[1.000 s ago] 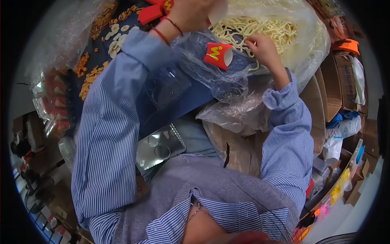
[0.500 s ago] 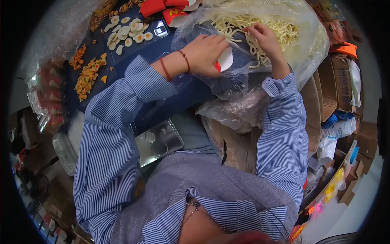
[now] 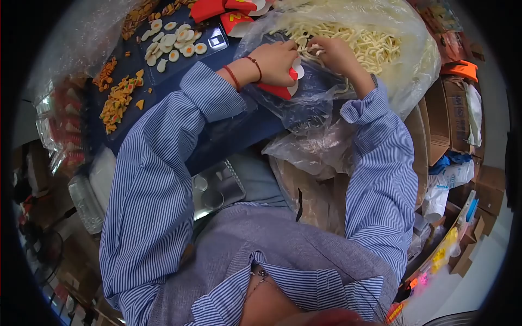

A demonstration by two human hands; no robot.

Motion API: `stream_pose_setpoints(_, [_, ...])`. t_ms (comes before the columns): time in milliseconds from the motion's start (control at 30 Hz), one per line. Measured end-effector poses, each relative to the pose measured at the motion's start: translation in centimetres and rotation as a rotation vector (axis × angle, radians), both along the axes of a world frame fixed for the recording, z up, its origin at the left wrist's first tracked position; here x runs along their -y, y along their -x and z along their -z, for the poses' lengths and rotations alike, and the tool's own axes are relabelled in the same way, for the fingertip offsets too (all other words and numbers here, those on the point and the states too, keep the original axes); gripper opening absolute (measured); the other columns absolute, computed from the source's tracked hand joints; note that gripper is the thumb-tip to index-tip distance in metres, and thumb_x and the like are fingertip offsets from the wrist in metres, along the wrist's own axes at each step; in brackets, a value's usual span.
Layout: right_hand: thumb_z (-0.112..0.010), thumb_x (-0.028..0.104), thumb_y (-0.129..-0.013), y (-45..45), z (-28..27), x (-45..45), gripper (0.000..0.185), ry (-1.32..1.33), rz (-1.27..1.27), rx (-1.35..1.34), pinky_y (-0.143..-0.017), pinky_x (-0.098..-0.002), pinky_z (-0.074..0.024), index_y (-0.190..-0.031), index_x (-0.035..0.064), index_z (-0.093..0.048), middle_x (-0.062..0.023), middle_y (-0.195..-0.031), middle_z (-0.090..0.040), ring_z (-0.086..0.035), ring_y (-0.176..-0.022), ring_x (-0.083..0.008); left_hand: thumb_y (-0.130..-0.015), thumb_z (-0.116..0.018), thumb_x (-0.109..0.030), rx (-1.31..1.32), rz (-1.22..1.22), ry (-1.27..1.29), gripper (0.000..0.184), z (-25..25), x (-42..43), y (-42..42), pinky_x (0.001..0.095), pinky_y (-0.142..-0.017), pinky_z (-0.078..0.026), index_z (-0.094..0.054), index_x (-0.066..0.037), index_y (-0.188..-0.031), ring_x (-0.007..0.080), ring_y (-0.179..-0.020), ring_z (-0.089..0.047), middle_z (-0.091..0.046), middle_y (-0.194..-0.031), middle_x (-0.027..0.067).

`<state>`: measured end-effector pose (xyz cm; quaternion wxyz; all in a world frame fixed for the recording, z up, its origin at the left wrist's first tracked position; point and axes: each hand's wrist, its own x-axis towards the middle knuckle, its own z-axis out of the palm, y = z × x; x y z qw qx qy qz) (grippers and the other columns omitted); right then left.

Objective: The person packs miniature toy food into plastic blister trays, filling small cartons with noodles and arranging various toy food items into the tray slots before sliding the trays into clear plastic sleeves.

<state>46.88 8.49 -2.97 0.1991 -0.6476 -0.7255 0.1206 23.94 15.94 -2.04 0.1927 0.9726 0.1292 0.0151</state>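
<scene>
My left hand point(image 3: 273, 64) is closed around a red-and-white fry carton point(image 3: 281, 90), its fingers bent over the carton's upper side. Close by on the right, my right hand point(image 3: 334, 56) pinches pale yellow fry-like strips point(image 3: 315, 49) near the carton's white mouth. Part of the carton and some fingertips are hidden. A heap of the same strips point(image 3: 367, 46) lies inside a large clear plastic bag point(image 3: 416, 68) spread open beyond both hands.
More red cartons point(image 3: 235, 23) lie at the back. On the blue surface point(image 3: 209, 142) are a clear tray point(image 3: 218, 42), egg-like pieces point(image 3: 182, 39) and orange-green pieces point(image 3: 120, 98). A clear lidded box point(image 3: 217, 187) rests by my lap. Cardboard boxes point(image 3: 437, 119) stand right.
My right hand has moved left, closer to my left hand, and now has strips in its fingers. The carton has tilted, showing more of its red side.
</scene>
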Motion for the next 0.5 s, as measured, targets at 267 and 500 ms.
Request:
stream_pose_setpoints(267, [-0.064, 0.01, -0.082, 0.0, 0.3, -0.6, 0.03, 0.111, 0.003, 0.305, -0.074, -0.0447, -0.0521, -0.112, 0.0141, -0.063, -0.0159, -0.099, -0.07, -0.067, -0.092, -0.0388, -0.078, -0.069, -0.035, -0.003, -0.045, 0.193, 0.064, 1.0, -1.5, 0.0, 0.0391, -0.103, -0.046, -0.057, 0.001, -0.129, 0.0337, -0.122, -0.055, -0.05, -0.136, 0.0156])
stream_pose_setpoints(500, [-0.055, 0.02, -0.102, 0.1, 0.5, 1.4, 0.018, -0.049, 0.296, -0.601, -0.07, -0.0286, -0.0486, -0.107, 0.0043, -0.061, -0.0042, -0.094, -0.068, -0.063, -0.083, -0.0143, -0.075, -0.072, -0.032, 0.416, -0.12, 0.288, 0.073, -0.6, 0.6, 0.9, 0.0378, -0.102, -0.046, -0.051, 0.003, -0.135, 0.0353, -0.122, -0.054, -0.045, -0.139, 0.0183])
